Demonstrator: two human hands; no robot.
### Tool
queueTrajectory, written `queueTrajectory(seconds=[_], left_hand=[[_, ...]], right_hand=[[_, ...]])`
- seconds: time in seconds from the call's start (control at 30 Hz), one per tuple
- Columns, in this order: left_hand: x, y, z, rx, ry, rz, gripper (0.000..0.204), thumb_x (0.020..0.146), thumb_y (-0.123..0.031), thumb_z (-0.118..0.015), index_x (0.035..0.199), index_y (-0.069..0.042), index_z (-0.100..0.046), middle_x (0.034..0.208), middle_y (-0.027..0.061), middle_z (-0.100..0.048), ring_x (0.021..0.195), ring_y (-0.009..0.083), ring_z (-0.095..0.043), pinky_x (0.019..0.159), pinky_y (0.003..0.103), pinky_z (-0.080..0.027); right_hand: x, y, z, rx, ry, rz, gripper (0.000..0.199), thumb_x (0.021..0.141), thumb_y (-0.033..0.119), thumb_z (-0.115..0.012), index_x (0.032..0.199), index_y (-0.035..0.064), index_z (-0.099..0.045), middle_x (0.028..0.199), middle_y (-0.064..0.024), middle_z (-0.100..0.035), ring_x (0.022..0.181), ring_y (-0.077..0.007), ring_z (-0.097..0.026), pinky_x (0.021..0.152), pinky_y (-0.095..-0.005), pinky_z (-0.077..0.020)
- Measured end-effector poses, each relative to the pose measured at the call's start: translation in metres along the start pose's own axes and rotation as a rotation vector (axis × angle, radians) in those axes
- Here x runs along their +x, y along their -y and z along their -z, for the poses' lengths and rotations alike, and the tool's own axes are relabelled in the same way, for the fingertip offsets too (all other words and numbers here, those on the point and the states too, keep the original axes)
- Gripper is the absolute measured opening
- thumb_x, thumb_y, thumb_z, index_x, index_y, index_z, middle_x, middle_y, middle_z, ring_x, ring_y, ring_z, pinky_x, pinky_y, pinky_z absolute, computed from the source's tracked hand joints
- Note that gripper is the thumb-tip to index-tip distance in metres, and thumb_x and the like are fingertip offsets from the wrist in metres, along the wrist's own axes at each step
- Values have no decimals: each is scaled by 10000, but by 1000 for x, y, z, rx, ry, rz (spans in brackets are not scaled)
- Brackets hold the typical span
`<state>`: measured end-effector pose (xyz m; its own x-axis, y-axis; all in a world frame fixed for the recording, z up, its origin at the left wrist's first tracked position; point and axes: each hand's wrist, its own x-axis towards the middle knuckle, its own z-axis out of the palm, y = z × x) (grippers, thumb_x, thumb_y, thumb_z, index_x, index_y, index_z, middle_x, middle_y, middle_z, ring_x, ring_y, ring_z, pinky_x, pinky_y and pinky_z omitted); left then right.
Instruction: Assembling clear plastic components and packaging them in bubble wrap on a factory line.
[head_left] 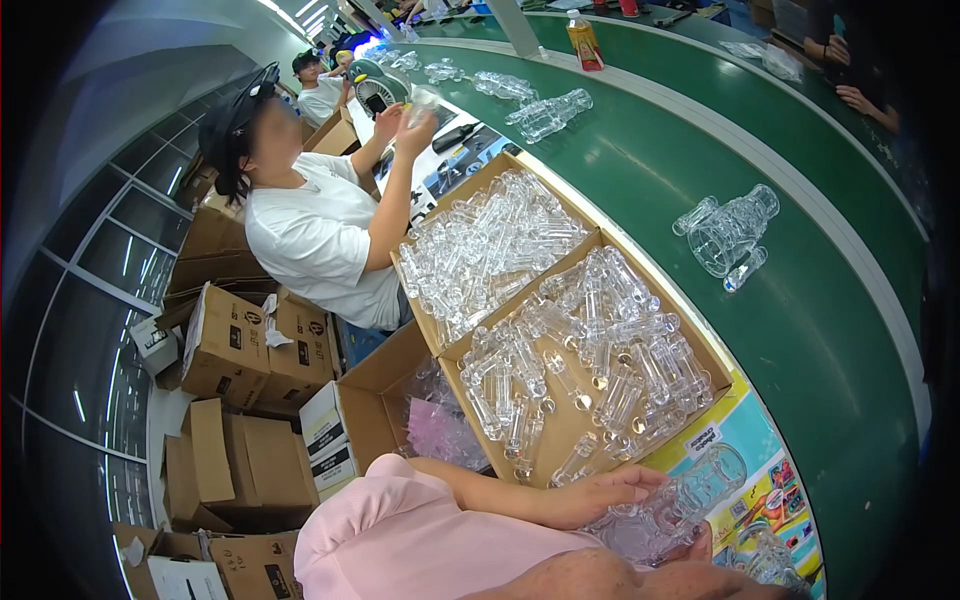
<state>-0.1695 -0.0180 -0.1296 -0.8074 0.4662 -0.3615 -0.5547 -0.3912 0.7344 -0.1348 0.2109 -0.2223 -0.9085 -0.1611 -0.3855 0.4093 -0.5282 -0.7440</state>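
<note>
Head view: clear plastic body (650, 528) at near right, seemingly steadied between both hands; left hand (608, 494), fingers curled against its left side; right hand (702, 547) mostly hidden, can't tell its fingers; open carton (566, 428) of small clear tubes (618, 396) just beyond, likely for easy reach; green belt (835, 375) farther right

Co-worker (310, 235): a person wearing white shirt and dark cap.
Fan (360, 78): round and green, it is near this person.
Bottle (585, 42): orange in colour, it stands on the green belt (830, 330).
Cartons (232, 345): brown, several are piled at the left.
Window panes (95, 225): dark, with bright reflections.
</note>
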Motion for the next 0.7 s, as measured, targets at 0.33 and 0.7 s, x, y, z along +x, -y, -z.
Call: queueTrajectory(seconds=[0.33,0.7], left_hand=[[-2,0,-2,-64,14,-2,432,947,-203,-393,1315,12,-321,1282,97,-418,1192,151,-376,1013,290,-272],[0,1,-1,-60,8,0,440,947,-214,-399,1322,2,-317,1294,97,-410,1204,156,-364,1021,292,-258]], right_hand=[[-4,11,-12,87,-15,-68,621,882,503,-415,1228,-10,-367,1130,-173,-506,997,-281,-540,845,-436,-474],[3,2,7,5,88,-53,660,864,535,-418,1228,-12,-360,1123,-173,-501,989,-277,-537,840,-424,-474]])
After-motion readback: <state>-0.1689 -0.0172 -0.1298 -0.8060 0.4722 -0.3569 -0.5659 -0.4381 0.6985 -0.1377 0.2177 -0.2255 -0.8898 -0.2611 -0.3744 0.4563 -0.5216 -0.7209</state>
